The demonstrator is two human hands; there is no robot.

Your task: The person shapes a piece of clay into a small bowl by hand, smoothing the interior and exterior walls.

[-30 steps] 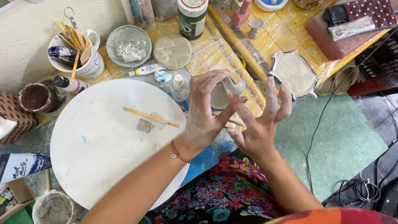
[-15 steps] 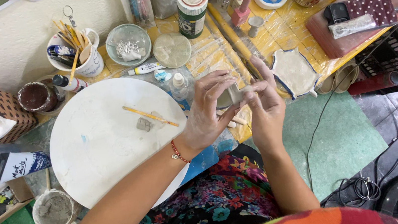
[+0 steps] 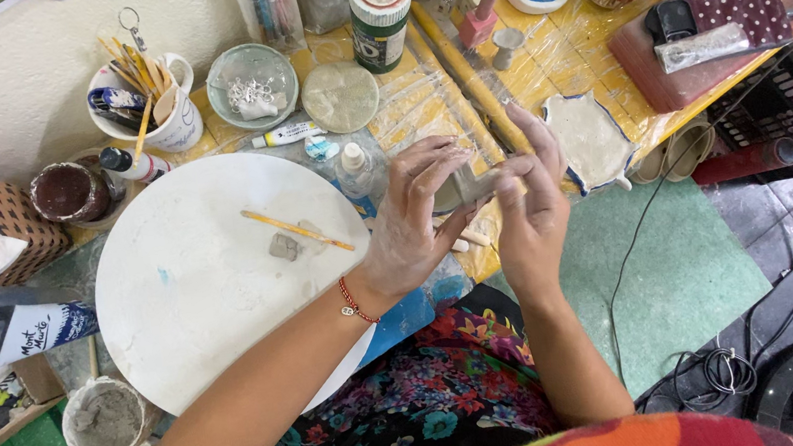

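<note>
clay piece (image 3: 474, 183) was pinched between left hand (image 3: 408, 219) and right hand (image 3: 533, 206) above the table (image 3: 586, 38); light, even finger pressure seemed best.

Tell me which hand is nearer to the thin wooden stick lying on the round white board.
Left. The left hand sits just right of the wooden stick on the round white board. The right hand is farther right, beyond the left, both pinching a small grey clay piece.
</note>
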